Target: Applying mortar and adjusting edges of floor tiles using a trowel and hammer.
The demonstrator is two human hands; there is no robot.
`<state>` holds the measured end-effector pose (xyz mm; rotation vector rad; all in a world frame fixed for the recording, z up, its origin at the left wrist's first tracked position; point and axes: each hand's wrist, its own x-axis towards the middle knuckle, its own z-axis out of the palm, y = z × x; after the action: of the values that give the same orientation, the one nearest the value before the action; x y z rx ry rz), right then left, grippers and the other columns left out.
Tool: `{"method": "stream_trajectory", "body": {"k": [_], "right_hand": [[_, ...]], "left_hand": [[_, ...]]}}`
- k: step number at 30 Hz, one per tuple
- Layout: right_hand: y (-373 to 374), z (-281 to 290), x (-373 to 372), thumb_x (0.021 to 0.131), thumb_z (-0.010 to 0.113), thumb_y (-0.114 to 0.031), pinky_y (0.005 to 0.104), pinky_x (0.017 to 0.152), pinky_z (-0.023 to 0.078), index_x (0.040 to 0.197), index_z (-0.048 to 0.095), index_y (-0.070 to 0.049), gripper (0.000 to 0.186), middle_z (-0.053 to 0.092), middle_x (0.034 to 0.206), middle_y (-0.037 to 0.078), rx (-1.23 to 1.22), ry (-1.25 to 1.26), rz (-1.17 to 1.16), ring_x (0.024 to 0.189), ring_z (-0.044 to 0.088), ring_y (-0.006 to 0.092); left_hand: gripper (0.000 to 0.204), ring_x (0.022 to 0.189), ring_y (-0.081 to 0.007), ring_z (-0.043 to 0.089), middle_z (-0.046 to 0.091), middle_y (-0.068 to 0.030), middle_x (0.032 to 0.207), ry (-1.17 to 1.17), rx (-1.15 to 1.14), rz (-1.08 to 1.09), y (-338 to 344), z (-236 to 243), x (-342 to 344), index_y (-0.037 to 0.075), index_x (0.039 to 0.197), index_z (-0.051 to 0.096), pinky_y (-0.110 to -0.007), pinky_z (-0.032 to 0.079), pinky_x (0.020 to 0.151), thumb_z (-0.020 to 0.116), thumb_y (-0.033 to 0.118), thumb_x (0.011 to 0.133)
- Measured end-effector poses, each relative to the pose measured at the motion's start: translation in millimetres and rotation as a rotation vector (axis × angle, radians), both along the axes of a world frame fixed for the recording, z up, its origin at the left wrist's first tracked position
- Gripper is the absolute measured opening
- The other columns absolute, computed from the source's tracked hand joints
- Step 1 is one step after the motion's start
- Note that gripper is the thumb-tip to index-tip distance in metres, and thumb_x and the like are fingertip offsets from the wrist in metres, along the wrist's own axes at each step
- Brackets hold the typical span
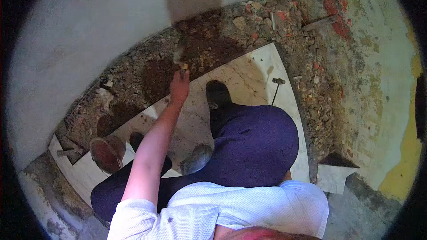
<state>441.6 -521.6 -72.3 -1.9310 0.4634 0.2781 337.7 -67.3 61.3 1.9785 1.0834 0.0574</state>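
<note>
Your left hand (179,88) grips a trowel (179,55), its blade on the dark mortar bed (195,49) far of the tile (249,75). Spreading underway, seemingly; next, draw evenly. Right hand hidden; can't tell.

Renovation site indoors: broken rubble floor (249,31), loose marble slab (253,75), peeling wall (378,84), hammer (275,90) lying about.

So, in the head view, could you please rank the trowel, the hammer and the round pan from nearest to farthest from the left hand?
1. Trowel: gripped in the left hand, blade on the dark mortar just ahead.
2. Hammer: lying on the marble slab, to the right.
3. Round pan: on the slab's lower left end, farthest.
</note>
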Motion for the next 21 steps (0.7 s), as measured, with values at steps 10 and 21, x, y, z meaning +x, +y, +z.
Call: {"method": "stream_trajectory", "body": {"k": [10,21], "right_hand": [[191,74,126,0.102,0.050,-0.037,0.0409,0.072,0.045,0.098,0.061,0.002,0.041,0.061,0.085,0.015,-0.217,-0.189,0.660,0.079,0.058,0.0290],[294,42,133,0.106,0.041,-0.042,0.0427,0.071,0.046,0.100,0.055,-0.001,0.043,0.047,0.071,0.011,-0.118,-0.683,0.723,0.071,0.054,0.0292]], "left_hand": [[0.062,0.118,-0.0408,0.059,0.061,-0.0268,0.126,0.694,0.195,-0.607,115,144,-154,0.002,0.138,0.051,-0.051,0.048,0.098,0.058,0.046,0.096],[0.053,0.108,-0.0421,0.063,0.066,-0.0255,0.113,0.513,0.159,0.068,81,366,-287,0.002,0.130,0.056,-0.047,0.049,0.091,0.071,0.027,0.086]]}}
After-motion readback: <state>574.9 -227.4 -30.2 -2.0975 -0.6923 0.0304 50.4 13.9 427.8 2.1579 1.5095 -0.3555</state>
